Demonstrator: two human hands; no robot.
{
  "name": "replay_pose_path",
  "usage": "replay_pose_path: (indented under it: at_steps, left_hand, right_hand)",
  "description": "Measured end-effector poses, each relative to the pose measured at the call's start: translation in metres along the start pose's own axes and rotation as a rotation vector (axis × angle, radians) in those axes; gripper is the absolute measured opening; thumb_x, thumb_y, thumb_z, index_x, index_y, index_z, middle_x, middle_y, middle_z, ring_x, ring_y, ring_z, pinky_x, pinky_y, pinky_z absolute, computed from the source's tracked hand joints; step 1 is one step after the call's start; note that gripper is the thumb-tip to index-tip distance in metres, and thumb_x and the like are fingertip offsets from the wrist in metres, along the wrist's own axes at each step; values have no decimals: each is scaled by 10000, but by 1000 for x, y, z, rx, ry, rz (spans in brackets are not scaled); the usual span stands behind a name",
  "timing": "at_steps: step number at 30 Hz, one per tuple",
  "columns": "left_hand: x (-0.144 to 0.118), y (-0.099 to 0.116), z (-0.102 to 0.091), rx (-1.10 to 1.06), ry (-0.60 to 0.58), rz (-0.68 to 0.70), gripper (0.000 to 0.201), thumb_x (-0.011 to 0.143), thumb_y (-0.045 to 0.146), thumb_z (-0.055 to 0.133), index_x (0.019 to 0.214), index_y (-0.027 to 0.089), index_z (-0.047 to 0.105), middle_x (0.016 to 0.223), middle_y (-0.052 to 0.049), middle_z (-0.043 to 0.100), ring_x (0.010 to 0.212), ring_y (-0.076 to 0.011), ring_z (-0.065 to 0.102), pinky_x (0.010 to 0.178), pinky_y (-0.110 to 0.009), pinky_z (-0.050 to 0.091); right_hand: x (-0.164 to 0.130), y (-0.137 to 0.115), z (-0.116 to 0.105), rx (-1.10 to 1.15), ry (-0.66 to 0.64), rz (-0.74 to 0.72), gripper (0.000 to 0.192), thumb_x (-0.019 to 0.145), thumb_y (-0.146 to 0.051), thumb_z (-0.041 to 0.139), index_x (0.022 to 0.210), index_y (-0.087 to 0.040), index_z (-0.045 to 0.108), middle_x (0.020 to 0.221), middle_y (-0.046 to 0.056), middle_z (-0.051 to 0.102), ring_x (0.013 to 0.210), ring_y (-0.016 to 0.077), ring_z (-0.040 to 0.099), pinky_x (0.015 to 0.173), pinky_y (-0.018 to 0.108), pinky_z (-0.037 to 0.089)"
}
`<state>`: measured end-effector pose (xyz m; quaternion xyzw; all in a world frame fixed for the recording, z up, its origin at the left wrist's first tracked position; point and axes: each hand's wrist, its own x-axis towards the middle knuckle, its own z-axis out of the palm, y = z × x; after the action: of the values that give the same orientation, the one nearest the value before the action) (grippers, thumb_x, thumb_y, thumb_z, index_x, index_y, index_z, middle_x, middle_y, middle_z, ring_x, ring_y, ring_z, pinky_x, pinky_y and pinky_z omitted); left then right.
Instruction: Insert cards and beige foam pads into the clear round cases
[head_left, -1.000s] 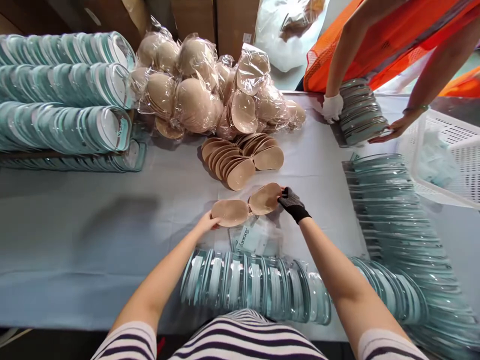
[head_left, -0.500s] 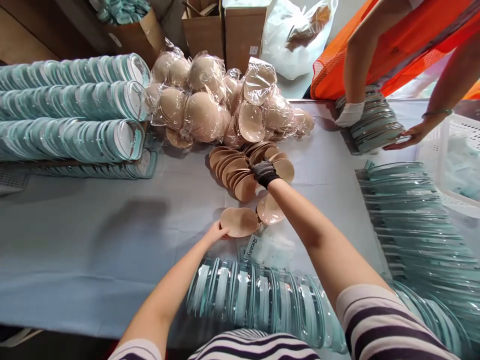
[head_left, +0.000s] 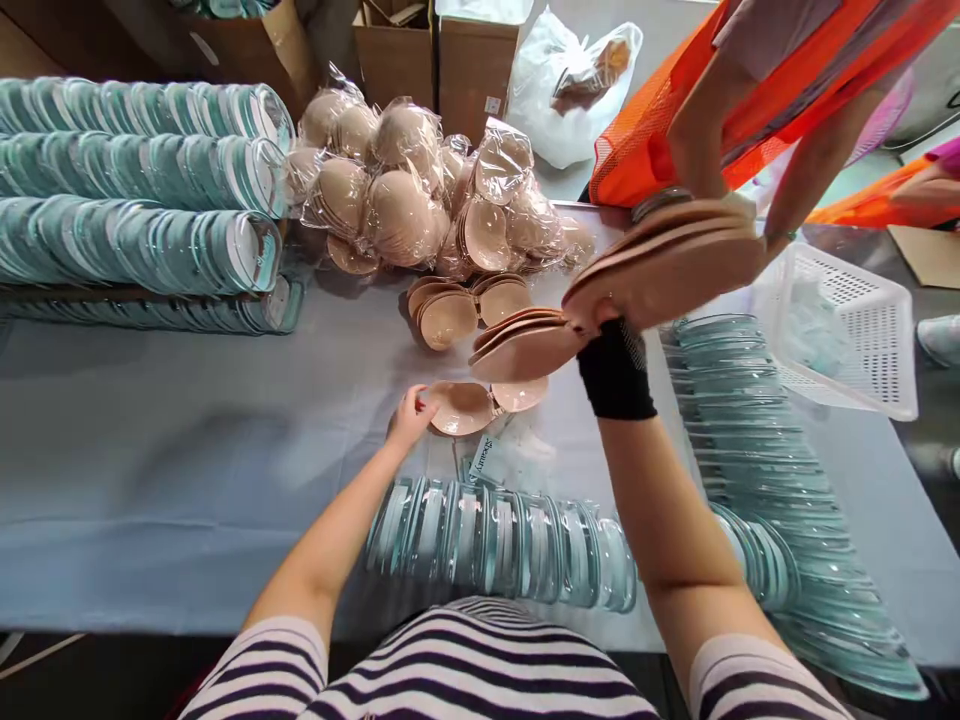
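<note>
Gripping a fanned stack of beige bra pads, the gloved right hand held them raised above the worktop, long axis running left to right. Nearer and to the left, the bare left hand pinched the edge of a pad pair lying flat. The lifted pads hid the right fingertips and a co-worker's hands beyond.
</note>
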<state>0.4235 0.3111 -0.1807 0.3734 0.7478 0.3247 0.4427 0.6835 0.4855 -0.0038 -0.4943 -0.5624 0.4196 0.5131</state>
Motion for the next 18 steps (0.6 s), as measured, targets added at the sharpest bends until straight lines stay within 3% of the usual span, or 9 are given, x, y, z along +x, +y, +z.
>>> replay_pose_path:
  at_steps: [2,5,9,12,18]
  left_hand:
    - [0,4,2,29,107,113,718,712,377,725,1354,184,468,1331,-172,546,1182,-269,585,987,-408,478]
    - [5,8,11,11,101,-16,860,618,242,779,1398,140,433,1433,-227,462,1258,-302,535,1048,-439,426]
    - [16,10,18,-111,-85,-93,441,708,224,695,1141,148,655,1126,-137,710,1079,-272,647,913,-388,517]
    - [30,16,14,-154,-80,-43,257,720,211,670,967,156,713,1001,-90,751,996,-258,670,864,-359,536]
    - [87,39,-17,-198,117,29,272,711,163,623,969,135,703,1037,-94,735,1039,-257,649,960,-377,492]
  right_hand:
    - [-42,20,9,199,-86,187,560,884,-577,356,1300,-228,495,1390,85,547,1279,227,530,1036,408,479]
    - [-101,64,28,402,-168,543,565,864,-630,339,1239,-253,530,1376,67,570,1338,218,481,1051,397,482]
    - [-147,119,44,525,-160,897,488,801,-613,455,1097,-245,578,1326,87,612,1358,234,460,1058,404,484]
    - [-151,140,50,578,-128,930,442,806,-583,475,1071,-248,588,1308,80,627,1368,220,447,1066,404,478]
    - [-115,151,79,766,-113,909,363,884,-471,461,1144,-246,578,1292,37,645,1343,167,475,1115,376,427]
